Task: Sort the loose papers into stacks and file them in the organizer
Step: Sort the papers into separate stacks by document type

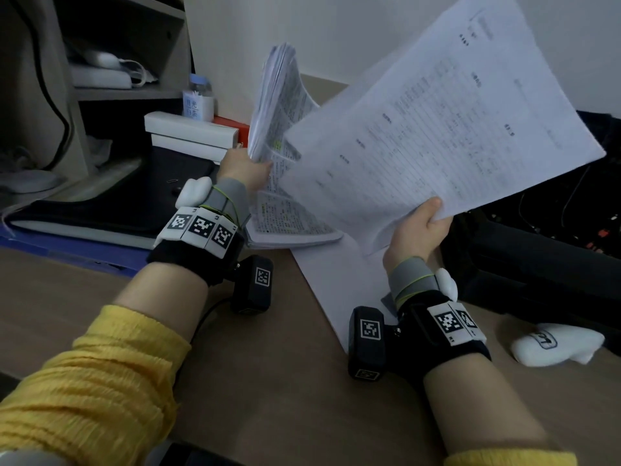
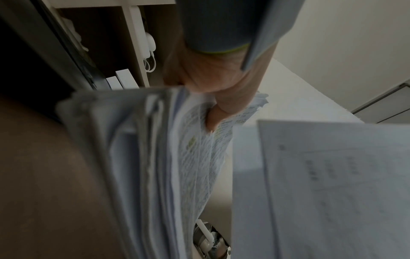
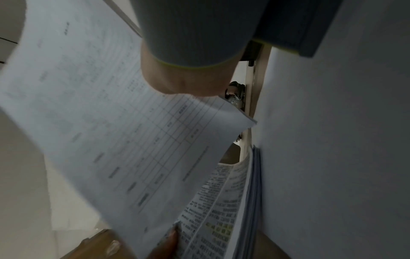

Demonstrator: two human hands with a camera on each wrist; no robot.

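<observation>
in the head view, the left hand (image 1: pixel 243 168) is clamped on the edge of a thick stack of papers (image 1: pixel 279 129), thumb on the printed face, so the stack stands nearly upright over the brown counter (image 1: pixel 262 381) with its lower pages bent down onto the surface. the right hand (image 1: pixel 418 230) pinches the lower corner of a single printed sheet (image 1: pixel 447 119), thumb on top, and holds it up tilted above the counter, overlapping the stack's right side. a blank white sheet (image 1: pixel 332 284) lies flat on the counter beneath both. behind the left hand sit white boxes (image 1: pixel 191 134) with a small bottle (image 1: pixel 199 95) on top, and a white pouch (image 1: pixel 556 344) lies at the right near the right wrist.

in the left wrist view, the left hand (image 2: pixel 213 82) grips the stack (image 2: pixel 168 157) seen edge-on, thumb pressed on yellow-marked text, the single sheet (image 2: pixel 337 184) just beside it at right.

in the right wrist view, the right hand (image 3: pixel 186 82) holds the sheet (image 3: pixel 106 122) by its edge; its fingers are hidden behind the paper. the stack (image 3: pixel 224 201) stands below it, with a fingertip of the left hand (image 3: pixel 170 236) on it.
</observation>
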